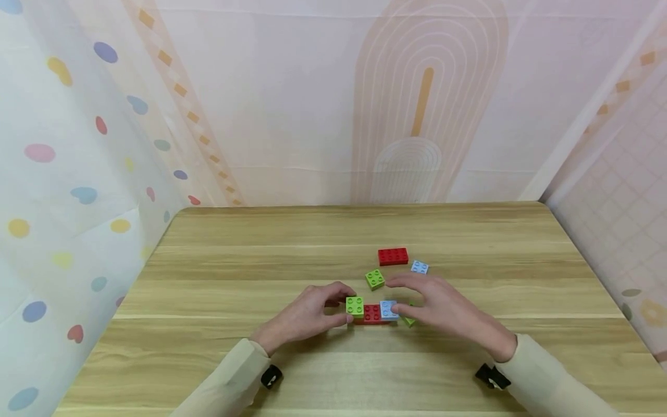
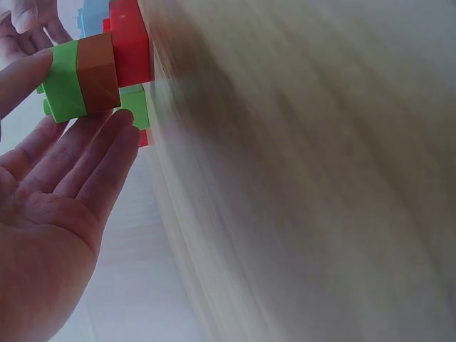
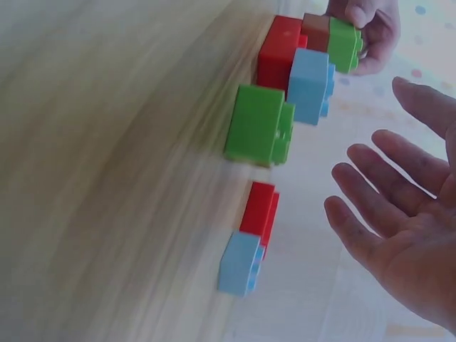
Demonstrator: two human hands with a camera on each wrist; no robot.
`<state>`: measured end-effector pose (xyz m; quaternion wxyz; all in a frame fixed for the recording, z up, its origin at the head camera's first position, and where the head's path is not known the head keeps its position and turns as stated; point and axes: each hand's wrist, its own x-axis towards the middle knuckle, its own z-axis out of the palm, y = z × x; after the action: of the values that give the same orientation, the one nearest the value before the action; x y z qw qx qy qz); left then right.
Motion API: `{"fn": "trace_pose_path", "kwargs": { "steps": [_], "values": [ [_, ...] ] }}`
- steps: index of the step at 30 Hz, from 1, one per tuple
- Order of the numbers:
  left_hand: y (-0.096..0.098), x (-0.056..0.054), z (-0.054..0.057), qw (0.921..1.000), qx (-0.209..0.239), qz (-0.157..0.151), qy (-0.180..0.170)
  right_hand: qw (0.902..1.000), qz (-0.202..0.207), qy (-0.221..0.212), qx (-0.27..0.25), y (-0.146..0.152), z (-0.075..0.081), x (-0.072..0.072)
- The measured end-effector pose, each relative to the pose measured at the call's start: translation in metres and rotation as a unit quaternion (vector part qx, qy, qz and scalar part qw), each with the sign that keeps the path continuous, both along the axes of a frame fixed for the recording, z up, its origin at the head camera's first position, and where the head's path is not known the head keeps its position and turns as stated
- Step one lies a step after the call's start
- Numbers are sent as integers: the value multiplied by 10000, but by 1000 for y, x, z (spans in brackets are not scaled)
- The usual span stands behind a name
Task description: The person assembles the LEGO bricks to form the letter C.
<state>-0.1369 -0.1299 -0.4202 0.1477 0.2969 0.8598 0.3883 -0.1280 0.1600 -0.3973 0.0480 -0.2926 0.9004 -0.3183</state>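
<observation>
Block assembly [image 1: 372, 313], resting on the table [image 1: 323, 385], we find pinched at its green end [image 1: 355, 307] by the left hand [image 1: 311, 314], the right hand [image 1: 442, 302] spread wide and off it, and we judge that a careless sweep there could knock the loose green block [image 3: 255, 125] beside it.

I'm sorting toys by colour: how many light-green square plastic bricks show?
3: a stacked brick at the left hand; a loose brick farther back; a partly covered brick under the right hand. Others could be hidden.
</observation>
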Motion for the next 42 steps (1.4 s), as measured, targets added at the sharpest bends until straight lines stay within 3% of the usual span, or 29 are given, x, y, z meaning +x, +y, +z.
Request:
{"fn": "trace_pose_path", "kwargs": {
  "steps": [8, 33, 42],
  "values": [
    [2, 1, 1, 9999, -57, 83, 27, 9999, 101, 65, -52, 20, -8, -2],
    [2, 4, 1, 9999, -38, 99, -52, 9919, 852, -864, 370, 36, -20, -12],
    [1, 4, 1, 10000, 7, 91, -30, 9922, 930, -569, 613, 35, -20, -12]
  ]
}}
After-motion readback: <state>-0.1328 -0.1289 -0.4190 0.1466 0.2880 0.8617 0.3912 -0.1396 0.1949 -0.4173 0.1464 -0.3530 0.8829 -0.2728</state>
